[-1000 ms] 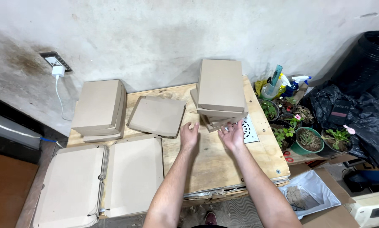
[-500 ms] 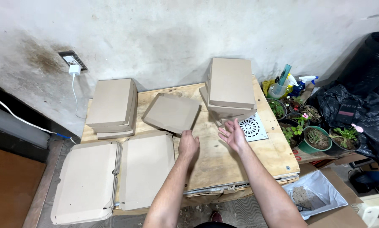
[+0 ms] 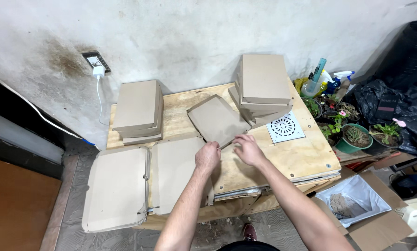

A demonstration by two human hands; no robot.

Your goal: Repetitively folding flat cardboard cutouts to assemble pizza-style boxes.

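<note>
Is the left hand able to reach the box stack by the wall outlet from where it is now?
Probably yes. The left hand is at the near edge of the tilted box, and only bare tabletop lies between it and the box stack. Nothing stands in the way.

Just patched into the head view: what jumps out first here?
Both hands, left hand and right hand, meet at the near edge of a tilted flat brown cardboard box mid-table. Stacks of closed brown cardboard boxes sit at back left and back right on the plywood table.
</note>
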